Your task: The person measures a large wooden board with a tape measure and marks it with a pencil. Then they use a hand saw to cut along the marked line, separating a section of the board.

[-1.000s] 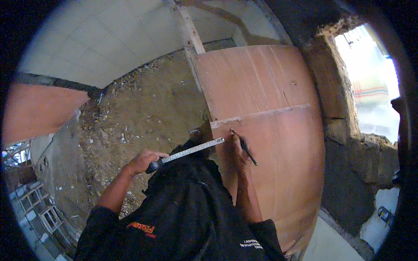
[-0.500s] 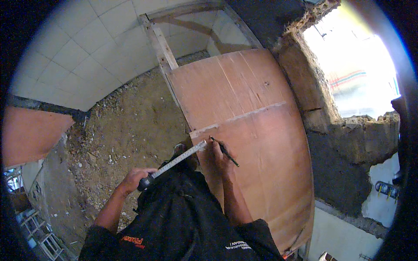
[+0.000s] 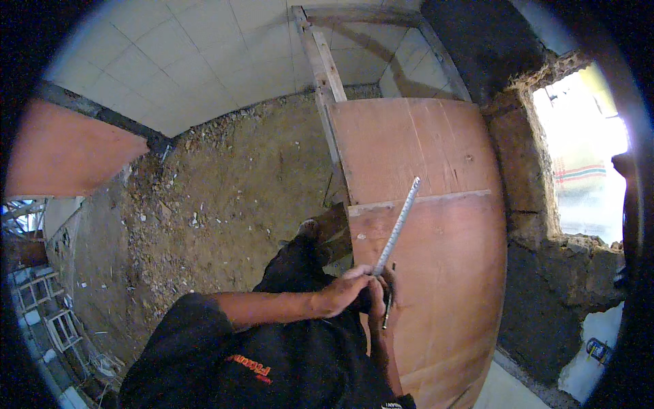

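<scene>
My left hand (image 3: 342, 293) is closed on the tape measure, its fingers at the base of the pulled-out blade (image 3: 398, 230). The blade slants up and away over the reddish plywood sheet (image 3: 436, 273), its free end past the pale seam across the sheet. Right beside it, over the sheet's left edge, my right hand (image 3: 379, 294) is closed with a dark, thin pencil (image 3: 389, 307) in it, pointing lengthwise along the hand. The two hands meet, and the tape's case is mostly hidden between them.
A wooden frame (image 3: 320, 68) extends beyond the plywood. Rubble-strewn dirt floor (image 3: 225, 198) lies to the left, with an orange-red panel (image 3: 75, 153) at far left and a ladder-like frame (image 3: 61, 330) below it. A rough wall opening (image 3: 579, 157) is at right.
My left hand has moved right, up to my right hand, carrying the tape. The blade has swung steeper and now lies over the plywood. My view has shifted left.
</scene>
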A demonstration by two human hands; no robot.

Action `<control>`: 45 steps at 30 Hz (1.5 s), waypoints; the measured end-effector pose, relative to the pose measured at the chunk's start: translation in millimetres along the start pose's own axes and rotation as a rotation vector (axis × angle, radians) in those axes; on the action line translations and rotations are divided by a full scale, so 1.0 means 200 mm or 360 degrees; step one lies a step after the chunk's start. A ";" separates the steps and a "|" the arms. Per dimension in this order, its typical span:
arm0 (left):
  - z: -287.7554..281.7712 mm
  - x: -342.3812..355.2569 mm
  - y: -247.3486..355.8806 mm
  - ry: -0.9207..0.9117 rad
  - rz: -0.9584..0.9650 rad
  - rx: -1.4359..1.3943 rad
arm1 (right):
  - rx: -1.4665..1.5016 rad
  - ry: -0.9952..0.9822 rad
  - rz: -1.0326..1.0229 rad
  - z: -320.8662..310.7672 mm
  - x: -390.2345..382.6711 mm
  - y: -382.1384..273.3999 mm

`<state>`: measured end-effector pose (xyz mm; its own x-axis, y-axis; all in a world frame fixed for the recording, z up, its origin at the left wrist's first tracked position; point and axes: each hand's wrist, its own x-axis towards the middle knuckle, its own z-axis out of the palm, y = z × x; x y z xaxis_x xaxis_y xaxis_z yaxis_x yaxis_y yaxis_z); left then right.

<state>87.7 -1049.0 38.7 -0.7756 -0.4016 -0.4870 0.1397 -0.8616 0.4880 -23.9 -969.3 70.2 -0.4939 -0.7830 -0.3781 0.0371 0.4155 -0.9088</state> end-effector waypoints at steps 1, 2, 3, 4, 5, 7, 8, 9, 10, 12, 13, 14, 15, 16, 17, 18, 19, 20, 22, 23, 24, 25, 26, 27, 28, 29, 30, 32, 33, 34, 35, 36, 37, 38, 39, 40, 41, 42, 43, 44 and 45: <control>0.04 0.02 -0.04 0.0047 -0.0035 -0.0045 | 0.0079 0.0062 0.0081 -0.01 -0.03 -0.01; 0.07 0.04 -0.08 0.0043 -0.0076 -0.0093 | 0.0147 0.0081 0.0104 -0.04 -0.04 -0.03; 0.10 0.04 -0.11 -0.0011 -0.0073 -0.0140 | 0.0234 0.0103 0.0082 -0.07 -0.05 -0.04; 0.13 0.05 -0.14 0.0017 -0.0170 -0.0241 | 0.0177 0.0055 0.0193 -0.10 -0.06 -0.05; 0.14 0.04 -0.16 0.0107 -0.0319 -0.0288 | 0.0138 0.0009 0.0260 -0.13 -0.06 -0.05; 0.14 0.03 -0.19 0.0099 -0.0411 -0.0278 | 0.0012 -0.0023 0.0423 -0.19 -0.08 -0.05; 0.14 0.03 -0.21 0.0099 -0.0457 -0.0274 | -0.0059 -0.0063 0.0248 -0.21 -0.09 -0.04; 0.13 0.04 -0.22 0.0109 -0.0500 -0.0252 | -0.0108 -0.0045 0.0195 -0.23 -0.10 -0.03; 0.12 0.05 -0.24 0.0107 -0.0516 -0.0243 | -0.0173 -0.0004 0.0205 -0.23 -0.11 -0.01; 0.10 0.08 -0.27 0.0043 -0.0495 -0.0165 | -0.0356 0.0078 0.0079 -0.24 -0.13 0.03; 0.08 0.11 -0.28 -0.0019 -0.0459 -0.0093 | -0.0472 0.0124 -0.0056 -0.23 -0.14 0.05; 0.06 0.13 -0.28 -0.0030 -0.0484 0.0006 | -0.0575 0.0182 -0.0202 -0.23 -0.14 0.07; 0.04 0.15 -0.28 -0.0065 -0.0381 0.0177 | -0.0621 0.0225 -0.0131 -0.22 -0.14 0.10; 0.03 0.17 -0.28 -0.0054 -0.0344 0.0377 | -0.0653 0.0283 -0.0066 -0.21 -0.14 0.13; 0.01 0.17 -0.26 -0.0045 -0.0307 0.0579 | -0.0741 0.0321 0.0045 -0.21 -0.13 0.15; 0.00 0.16 -0.24 -0.0068 -0.0109 0.1019 | -0.0741 0.0377 0.0026 -0.21 -0.13 0.18; -0.02 0.15 -0.21 -0.0102 0.0094 0.1454 | -0.0798 0.0412 0.0055 -0.21 -0.12 0.21; -0.02 0.14 -0.17 -0.0144 0.0312 0.1911 | -0.0855 0.0450 0.0087 -0.21 -0.11 0.24; -0.01 0.13 -0.08 -0.0299 0.0501 0.2222 | -0.1033 0.0555 -0.0335 -0.22 -0.10 0.29; -0.01 0.15 -0.04 -0.0413 0.0627 0.2379 | -0.1140 0.0597 -0.0496 -0.22 -0.10 0.31; 0.00 0.17 0.01 -0.0468 0.0801 0.2496 | -0.1118 0.0632 -0.0624 -0.22 -0.10 0.33; 0.01 0.22 0.05 -0.0548 0.1006 0.2597 | -0.1107 0.0649 -0.0712 -0.21 -0.10 0.35; 0.01 0.26 0.08 -0.0622 0.1222 0.2677 | -0.1098 0.0666 -0.0801 -0.21 -0.10 0.36; 0.02 0.31 0.11 -0.0734 0.1341 0.2711 | -0.1149 0.0674 -0.0765 -0.20 -0.10 0.37; 0.03 0.36 0.12 -0.0842 0.1461 0.2728 | -0.1195 0.0682 -0.0725 -0.20 -0.10 0.38; 0.02 0.40 0.12 -0.0945 0.1560 0.2741 | -0.1222 0.0709 -0.0713 -0.19 -0.10 0.38; 0.02 0.44 0.12 -0.1006 0.1660 0.2680 | -0.1225 0.0702 -0.0780 -0.18 -0.10 0.38; 0.00 0.48 0.10 -0.1114 0.1804 0.2530 | -0.1194 0.0739 -0.0621 -0.16 -0.11 0.37; -0.02 0.50 0.09 -0.1130 0.1819 0.2592 | -0.1189 0.0728 -0.0572 -0.15 -0.11 0.37; -0.03 0.52 0.07 -0.1157 0.1850 0.2645 | -0.1253 0.0790 -0.0562 -0.14 -0.11 0.36; -0.04 0.54 0.06 -0.1179 0.1892 0.2696 | -0.1256 0.0804 -0.0529 -0.13 -0.12 0.35; -0.05 0.56 0.05 -0.1212 0.1872 0.2718 | -0.1266 0.0835 -0.0525 -0.12 -0.12 0.34; -0.06 0.58 0.04 -0.1239 0.1842 0.2742 | -0.1265 0.0890 -0.0489 -0.10 -0.12 0.32; -0.06 0.59 0.03 -0.1260 0.1806 0.2770 | -0.1271 0.0897 -0.0507 -0.09 -0.12 0.31; -0.06 0.61 0.02 -0.1297 0.1740 0.2772 | -0.1267 0.0935 -0.0499 -0.08 -0.12 0.29; -0.06 0.62 0.02 -0.1335 0.1675 0.2776 | -0.1295 0.0986 -0.0530 -0.06 -0.11 0.27; -0.06 0.63 0.01 -0.1372 0.1615 0.2782 | -0.1286 0.0995 -0.0468 -0.05 -0.11 0.26; -0.06 0.64 0.01 -0.1337 0.1604 0.2698 | -0.1308 0.1012 -0.0443 -0.03 -0.11 0.25; -0.07 0.64 0.00 -0.1300 0.1592 0.2616 | -0.1373 0.1043 -0.0495 -0.02 -0.10 0.24; -0.07 0.64 0.00 -0.1276 0.1590 0.2516 | -0.1317 0.1047 -0.0415 0.00 -0.10 0.23; -0.08 0.65 0.00 -0.1293 0.1538 0.2552 | -0.1306 0.1060 -0.0410 0.01 -0.09 0.23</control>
<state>-2.6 -1106.4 -35.2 -0.9001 0.1276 0.4166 0.3862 0.6764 0.6272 -11.0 -936.2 34.4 -0.7850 -0.5853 0.2030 -0.6043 0.6512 -0.4591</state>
